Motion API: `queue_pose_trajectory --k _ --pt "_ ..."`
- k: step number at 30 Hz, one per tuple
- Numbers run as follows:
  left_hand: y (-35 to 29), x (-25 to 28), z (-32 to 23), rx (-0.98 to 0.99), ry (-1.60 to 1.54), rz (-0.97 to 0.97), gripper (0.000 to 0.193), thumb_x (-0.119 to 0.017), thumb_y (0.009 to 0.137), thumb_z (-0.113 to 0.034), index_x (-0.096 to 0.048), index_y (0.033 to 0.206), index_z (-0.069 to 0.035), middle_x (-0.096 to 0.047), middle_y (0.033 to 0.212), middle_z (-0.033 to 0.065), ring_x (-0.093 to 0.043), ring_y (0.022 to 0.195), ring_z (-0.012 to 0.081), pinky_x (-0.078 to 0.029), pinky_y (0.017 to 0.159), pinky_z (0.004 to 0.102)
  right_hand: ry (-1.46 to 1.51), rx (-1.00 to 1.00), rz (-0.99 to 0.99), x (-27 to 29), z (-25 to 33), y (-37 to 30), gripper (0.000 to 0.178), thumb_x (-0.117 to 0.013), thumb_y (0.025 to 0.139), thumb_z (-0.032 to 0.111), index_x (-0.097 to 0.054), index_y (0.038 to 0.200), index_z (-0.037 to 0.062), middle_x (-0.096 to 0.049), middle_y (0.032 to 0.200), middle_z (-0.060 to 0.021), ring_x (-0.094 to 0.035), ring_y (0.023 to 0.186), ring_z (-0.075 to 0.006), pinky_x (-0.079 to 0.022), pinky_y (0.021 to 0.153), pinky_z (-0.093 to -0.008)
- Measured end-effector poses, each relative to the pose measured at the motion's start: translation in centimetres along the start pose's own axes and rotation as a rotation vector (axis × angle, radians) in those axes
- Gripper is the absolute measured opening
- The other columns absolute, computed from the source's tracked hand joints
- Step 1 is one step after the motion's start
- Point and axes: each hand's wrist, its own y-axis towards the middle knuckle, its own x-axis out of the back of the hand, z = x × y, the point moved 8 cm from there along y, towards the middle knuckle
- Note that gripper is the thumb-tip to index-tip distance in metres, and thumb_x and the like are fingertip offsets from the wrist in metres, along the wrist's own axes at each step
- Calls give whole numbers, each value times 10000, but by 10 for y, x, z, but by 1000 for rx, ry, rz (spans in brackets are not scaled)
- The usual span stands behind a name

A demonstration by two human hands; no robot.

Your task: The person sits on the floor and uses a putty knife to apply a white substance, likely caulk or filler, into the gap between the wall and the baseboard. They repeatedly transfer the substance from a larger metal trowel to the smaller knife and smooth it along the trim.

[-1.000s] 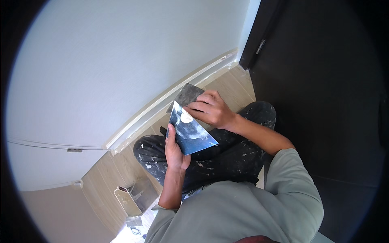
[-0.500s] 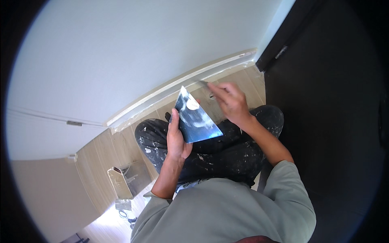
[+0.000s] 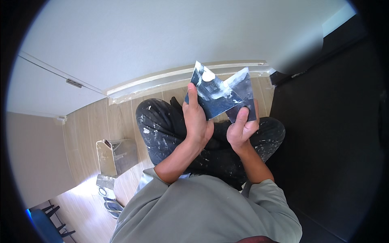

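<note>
Left fingers: closed around the lower left edge of the wide blade [image 3: 210, 99], thumb up along its side; left hand [image 3: 197, 121] grips it from below.
Right fingers: wrapped on the base of the narrow knife [image 3: 243, 91], thumb [image 3: 239, 121] pressed on its face; right hand [image 3: 242, 129] holds it firmly.
Blades: both dark steel smeared with white filler; the narrow knife lies touching the wide blade's right edge, crossing it.
Key relation: the wide blade fans up and away from the left fingers, long axis running from lower right to upper left; the narrow knife points up and away from the right fingers. The right hand is nearer the contact line.
Setting: both blades are held above the paint-spattered knees [image 3: 162, 121], near the baseboard [image 3: 162, 83] at the wall's foot.
Floor: a metal trough [image 3: 115, 156] stands at the left on the wood floor [image 3: 87, 129].
</note>
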Motion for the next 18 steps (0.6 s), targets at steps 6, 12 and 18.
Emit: queue_pose_trajectory --k 6,12,18 --pt "5 0 -18 -53 68 36 460 -518 1004 -439 -560 1162 -9 -650 1040 76 -656 922 163 -541 825 336 -24 -242 215 11 -45 -26 226 -520 984 143 -627 991 -56 -647 950 -142 -616 814 -221 -475 728 -345" --pt "-6 13 -72 -734 676 71 510 -455 1036 -418 -631 1060 60 -658 909 68 -614 794 127 -483 716 270 630 -875 -163 48 -63 19 250 -575 981 297 -613 1030 55 -664 855 -35 -602 663 -103 -387 508 -253" --pt "-25 -11 -87 -1341 1034 383 591 -396 1043 -441 -657 1085 88 -703 986 198 -676 844 252 -504 740 311 892 -1047 199 9 -20 24 221 -576 971 257 -633 1048 58 -680 892 -48 -638 748 -124 -453 541 -300"
